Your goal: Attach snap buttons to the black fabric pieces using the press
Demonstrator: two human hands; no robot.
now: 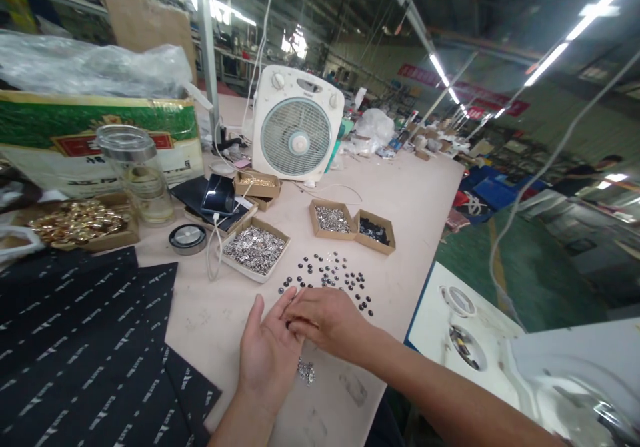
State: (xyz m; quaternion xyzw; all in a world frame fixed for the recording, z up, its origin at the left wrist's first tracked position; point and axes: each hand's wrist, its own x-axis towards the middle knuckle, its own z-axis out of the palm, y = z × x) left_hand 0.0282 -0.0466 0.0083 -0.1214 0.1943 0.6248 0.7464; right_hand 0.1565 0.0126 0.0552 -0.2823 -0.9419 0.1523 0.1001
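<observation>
Okay, dark round caps [325, 281] lie scattered on the pinkish tabletop [415, 200], just beyond the hands, with a few lighter small bits among them. Left hand [270, 360] is palm up, thumb raised and spread away from the fingers, which reach out and are partly covered. Right hand [327, 319] comes across from the right, fingers curled and bunched, tips touching the left hand at its fingers. Something small and dark shows at the contact; can't tell whether it's a cap or shadow, or whether the right fingers pinch anything. Small silver pile [307, 372] sits on the tabletop close beside the left hand, under the right forearm.

Past the caps, two cardboard boxes touch: silver-parts box [334, 235] left, black-parts box [373, 246] right. Left of those, an open tray [245, 273] full of silver parts, with a white cable [217, 224] by its left side. Round dark-rimmed lid [187, 236] lies left of the tray; shiny dark object [219, 195] is behind, near a small box [257, 190] of gold parts. White box fan [299, 127] stands upright farther back. Left side: clear jar [147, 187], larger box [117, 235] of gold parts, green-and-white carton [30, 147] topped with clear plastic [95, 67], dark printed sheets [80, 347] in front. White machine [493, 367] at right, beside the table edge.
</observation>
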